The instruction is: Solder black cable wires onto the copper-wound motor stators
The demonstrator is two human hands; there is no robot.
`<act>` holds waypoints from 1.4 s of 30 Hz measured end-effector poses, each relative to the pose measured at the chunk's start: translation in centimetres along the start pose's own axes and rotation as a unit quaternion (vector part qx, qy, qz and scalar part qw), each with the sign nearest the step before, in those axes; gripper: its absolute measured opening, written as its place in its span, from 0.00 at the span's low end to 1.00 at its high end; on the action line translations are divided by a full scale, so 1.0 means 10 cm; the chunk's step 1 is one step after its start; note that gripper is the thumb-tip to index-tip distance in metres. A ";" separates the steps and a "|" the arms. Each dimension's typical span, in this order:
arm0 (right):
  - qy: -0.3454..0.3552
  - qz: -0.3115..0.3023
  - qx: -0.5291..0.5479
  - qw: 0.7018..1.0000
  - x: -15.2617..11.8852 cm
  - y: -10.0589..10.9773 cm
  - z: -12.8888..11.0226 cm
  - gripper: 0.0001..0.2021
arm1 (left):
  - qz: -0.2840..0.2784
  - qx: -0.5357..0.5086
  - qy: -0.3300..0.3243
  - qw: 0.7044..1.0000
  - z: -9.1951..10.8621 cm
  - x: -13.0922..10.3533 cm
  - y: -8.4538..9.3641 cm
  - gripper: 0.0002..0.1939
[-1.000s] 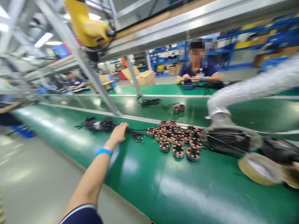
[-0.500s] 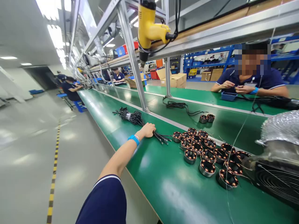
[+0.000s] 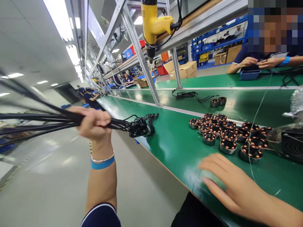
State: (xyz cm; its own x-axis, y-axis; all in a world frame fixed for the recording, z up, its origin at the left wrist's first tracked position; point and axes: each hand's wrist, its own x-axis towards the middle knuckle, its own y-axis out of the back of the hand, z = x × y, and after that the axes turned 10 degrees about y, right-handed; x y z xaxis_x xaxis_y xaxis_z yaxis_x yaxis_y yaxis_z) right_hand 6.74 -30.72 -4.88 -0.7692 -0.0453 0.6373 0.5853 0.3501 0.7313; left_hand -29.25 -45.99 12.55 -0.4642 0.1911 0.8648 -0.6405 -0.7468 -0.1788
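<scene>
I see the left hand [image 3: 94, 123] closed firmly on black cables [image 3: 142, 126] over the near edge of the table [image 3: 170, 135], the right hand [image 3: 233, 186] half-curled, seemingly empty, and copper-wound stators [image 3: 228, 145] standing uncabled.

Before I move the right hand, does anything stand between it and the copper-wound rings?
Only green tabletop shows between the right hand and the copper-wound rings. A thin pale strand crosses the view over some rings; how near it hangs, I cannot tell. The left hand holds the black cables off to the left.
</scene>
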 end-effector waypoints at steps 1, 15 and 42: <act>-0.016 -0.014 0.046 0.999 0.26 -0.13 0.02 0.15 | 0.046 -0.060 -0.018 0.997 0.21 0.06 0.00 0.08; -0.071 -0.083 0.374 0.921 1.24 -1.05 -0.51 0.34 | 0.133 -0.351 -0.030 0.926 0.82 0.58 0.31 0.23; -0.060 -0.150 0.079 0.984 0.90 -0.25 -0.02 0.08 | -0.288 -0.753 0.064 0.588 -0.31 -0.46 0.25 0.18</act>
State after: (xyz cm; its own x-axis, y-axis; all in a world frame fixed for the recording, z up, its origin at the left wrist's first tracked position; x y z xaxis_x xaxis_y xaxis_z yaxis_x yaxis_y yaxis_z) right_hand -1.56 -32.16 -0.92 -0.9319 -0.0613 0.3575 0.2868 0.4789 0.8297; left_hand -30.65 -46.79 6.70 0.1141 0.2545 0.9603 -0.4841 0.8583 -0.1700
